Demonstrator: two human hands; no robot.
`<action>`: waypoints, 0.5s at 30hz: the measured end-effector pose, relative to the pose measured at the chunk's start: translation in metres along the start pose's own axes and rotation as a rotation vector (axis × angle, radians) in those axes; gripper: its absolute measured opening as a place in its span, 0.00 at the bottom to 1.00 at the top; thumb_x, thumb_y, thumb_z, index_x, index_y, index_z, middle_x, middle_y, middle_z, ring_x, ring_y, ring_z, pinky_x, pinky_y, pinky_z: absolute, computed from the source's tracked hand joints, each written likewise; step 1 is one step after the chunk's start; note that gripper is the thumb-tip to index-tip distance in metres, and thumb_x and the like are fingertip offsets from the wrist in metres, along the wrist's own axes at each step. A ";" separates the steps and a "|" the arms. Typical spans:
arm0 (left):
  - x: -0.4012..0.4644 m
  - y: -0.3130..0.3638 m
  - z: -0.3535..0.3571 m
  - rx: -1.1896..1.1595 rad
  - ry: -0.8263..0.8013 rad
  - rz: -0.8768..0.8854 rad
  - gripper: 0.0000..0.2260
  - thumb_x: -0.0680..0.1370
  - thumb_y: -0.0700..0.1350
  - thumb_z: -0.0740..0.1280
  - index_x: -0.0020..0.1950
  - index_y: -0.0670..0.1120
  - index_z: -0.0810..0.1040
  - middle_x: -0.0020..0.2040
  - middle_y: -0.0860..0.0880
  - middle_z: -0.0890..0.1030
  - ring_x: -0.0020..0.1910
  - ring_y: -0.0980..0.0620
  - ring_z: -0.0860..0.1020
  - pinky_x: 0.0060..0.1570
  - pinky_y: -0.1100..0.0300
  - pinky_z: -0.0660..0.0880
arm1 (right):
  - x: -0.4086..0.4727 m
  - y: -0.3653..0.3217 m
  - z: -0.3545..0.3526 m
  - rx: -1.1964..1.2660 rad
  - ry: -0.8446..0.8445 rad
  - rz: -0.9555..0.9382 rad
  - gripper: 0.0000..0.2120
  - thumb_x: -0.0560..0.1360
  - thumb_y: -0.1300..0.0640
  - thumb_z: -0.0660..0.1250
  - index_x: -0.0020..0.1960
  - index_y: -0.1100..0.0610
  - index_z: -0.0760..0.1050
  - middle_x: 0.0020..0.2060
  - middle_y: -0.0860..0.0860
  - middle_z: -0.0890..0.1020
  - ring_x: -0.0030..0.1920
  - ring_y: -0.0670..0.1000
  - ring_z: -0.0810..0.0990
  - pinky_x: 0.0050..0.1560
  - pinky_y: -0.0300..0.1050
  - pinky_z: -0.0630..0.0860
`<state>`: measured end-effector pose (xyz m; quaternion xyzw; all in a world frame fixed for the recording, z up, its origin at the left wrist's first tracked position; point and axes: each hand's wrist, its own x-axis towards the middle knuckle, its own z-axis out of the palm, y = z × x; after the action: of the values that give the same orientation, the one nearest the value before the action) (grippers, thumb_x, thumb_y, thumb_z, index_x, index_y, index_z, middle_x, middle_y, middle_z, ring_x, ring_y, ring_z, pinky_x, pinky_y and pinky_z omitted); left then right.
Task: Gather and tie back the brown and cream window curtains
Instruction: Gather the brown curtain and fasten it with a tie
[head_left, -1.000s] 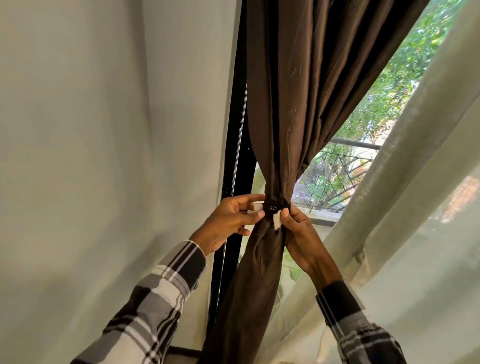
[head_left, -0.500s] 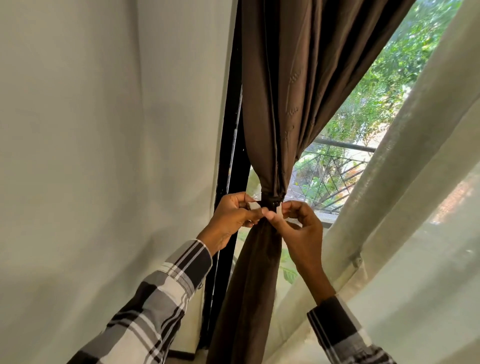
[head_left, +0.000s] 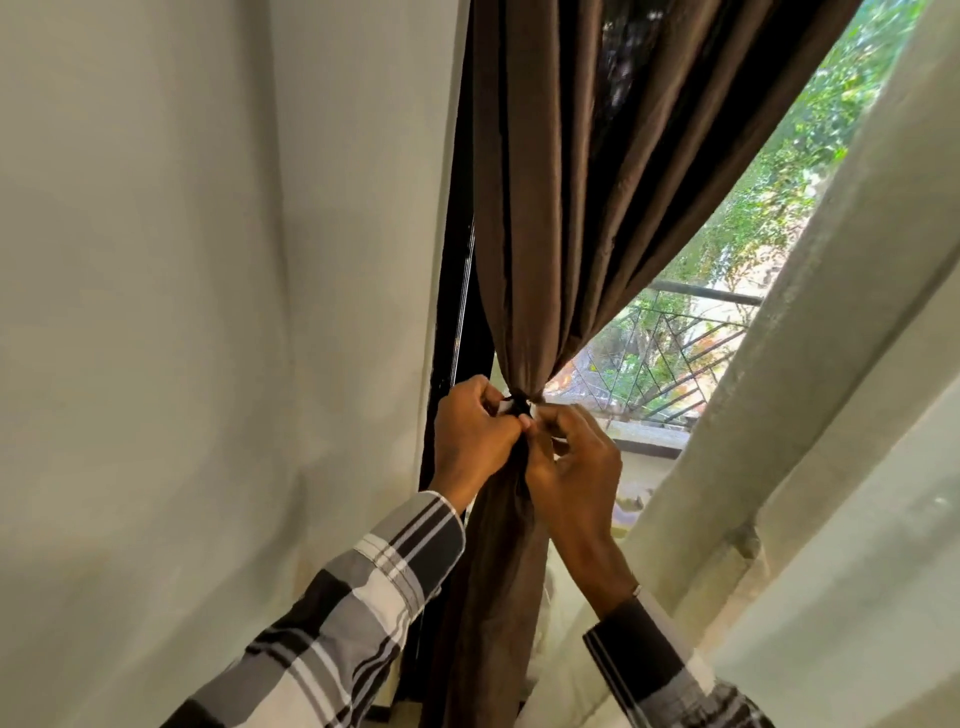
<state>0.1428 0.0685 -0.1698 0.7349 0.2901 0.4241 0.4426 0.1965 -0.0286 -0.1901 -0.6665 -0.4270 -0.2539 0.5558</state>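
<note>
The brown curtain hangs by the window's left side, bunched into a narrow waist where a dark tie with white ends wraps it. My left hand pinches the tie's left end against the bunch. My right hand grips the other end just right of the waist, fingers curled. Both hands touch at the knot, which they mostly hide. The cream curtain slants down across the right side, loose.
A pale wall fills the left. The black window frame runs down behind the brown curtain. Through the glass a metal balcony railing and green trees show. A sill lies under the opening.
Both hands have closed in tighter on the tie. My right hand has turned over, with its fingers curled down onto the knot. The view has shifted slightly.
</note>
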 end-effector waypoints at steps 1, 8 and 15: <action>-0.001 -0.001 -0.001 0.002 -0.004 0.010 0.05 0.73 0.41 0.72 0.40 0.42 0.77 0.35 0.49 0.78 0.33 0.55 0.76 0.34 0.64 0.72 | 0.000 0.001 0.001 0.022 0.008 0.003 0.03 0.75 0.65 0.70 0.46 0.58 0.80 0.38 0.49 0.80 0.38 0.50 0.80 0.37 0.56 0.78; 0.002 -0.004 -0.022 -0.259 -0.250 0.043 0.09 0.73 0.42 0.75 0.46 0.38 0.79 0.37 0.46 0.82 0.34 0.53 0.82 0.38 0.61 0.81 | 0.004 0.002 0.000 0.067 0.085 0.004 0.05 0.75 0.65 0.72 0.50 0.60 0.83 0.41 0.49 0.82 0.40 0.47 0.81 0.40 0.50 0.80; -0.029 0.000 -0.026 -0.392 -0.272 0.051 0.08 0.73 0.38 0.74 0.49 0.36 0.81 0.44 0.41 0.84 0.43 0.47 0.85 0.45 0.58 0.81 | -0.010 0.005 -0.015 0.085 -0.012 -0.064 0.06 0.76 0.65 0.69 0.51 0.60 0.83 0.41 0.50 0.79 0.40 0.50 0.80 0.38 0.54 0.79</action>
<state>0.1065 0.0556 -0.1742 0.6925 0.1210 0.3805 0.6009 0.1976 -0.0463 -0.1971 -0.6298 -0.4619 -0.2491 0.5727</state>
